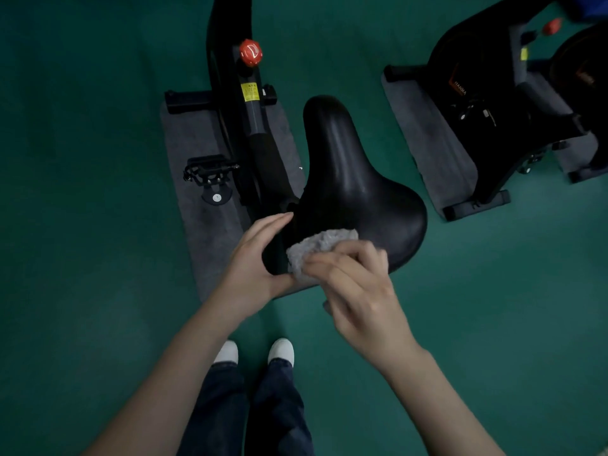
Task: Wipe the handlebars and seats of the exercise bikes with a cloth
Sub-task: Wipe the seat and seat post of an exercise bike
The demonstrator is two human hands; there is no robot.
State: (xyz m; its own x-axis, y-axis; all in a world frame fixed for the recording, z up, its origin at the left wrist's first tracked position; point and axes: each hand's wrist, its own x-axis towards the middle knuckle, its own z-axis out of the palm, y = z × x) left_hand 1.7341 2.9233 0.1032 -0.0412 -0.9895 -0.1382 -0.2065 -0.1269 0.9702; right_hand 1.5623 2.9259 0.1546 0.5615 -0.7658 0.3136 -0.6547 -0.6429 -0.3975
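Two exercise bikes stand on the green floor (82, 159), each on its own grey mat. The near bike (237, 126), on the left mat (194, 143), shows one pedal (210, 172) and one red knob (250, 52). The left hand (253, 258) lies relaxed, its fingers fairly straight against the rear left edge of the single black seat (348, 185). One grey cloth (316, 248) sits on the seat's rear, bunched in the curled fingers of the right hand (355, 284), which presses it there. The second bike (493, 110) stands at the right, well apart, on its mat (427, 133). Two white shoes (281, 350) show below.
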